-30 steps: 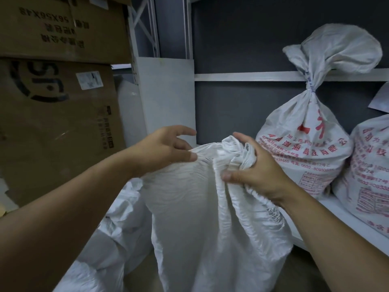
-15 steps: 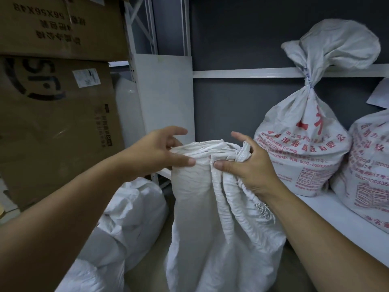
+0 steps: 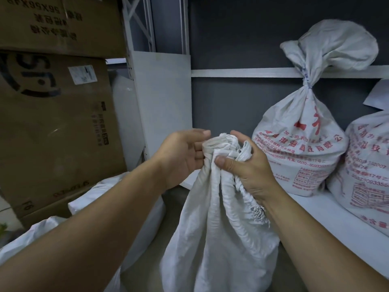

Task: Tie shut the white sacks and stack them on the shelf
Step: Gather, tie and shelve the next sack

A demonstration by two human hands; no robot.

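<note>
A plain white woven sack [image 3: 219, 232] stands on the floor in front of me, its mouth bunched into a narrow neck. My right hand [image 3: 246, 167] grips that neck from the right, thumb across the front. My left hand [image 3: 183, 154] presses against the neck's left side with its fingers fairly straight. On the white shelf [image 3: 328, 220] to the right stands a tied sack with red print [image 3: 299, 148], its neck bound with blue cord. A second printed sack [image 3: 366, 171] sits beside it at the frame edge.
More white sacks [image 3: 117, 205] lie on the floor at lower left. Large cardboard boxes [image 3: 52, 123] are stacked on the left. A white shelf upright and panel [image 3: 162, 102] stand behind the hands, with a dark grey wall beyond.
The sack's mouth has been gathered from wide to a tight neck. My left hand slid right until it met the bunched fabric next to my right hand.
</note>
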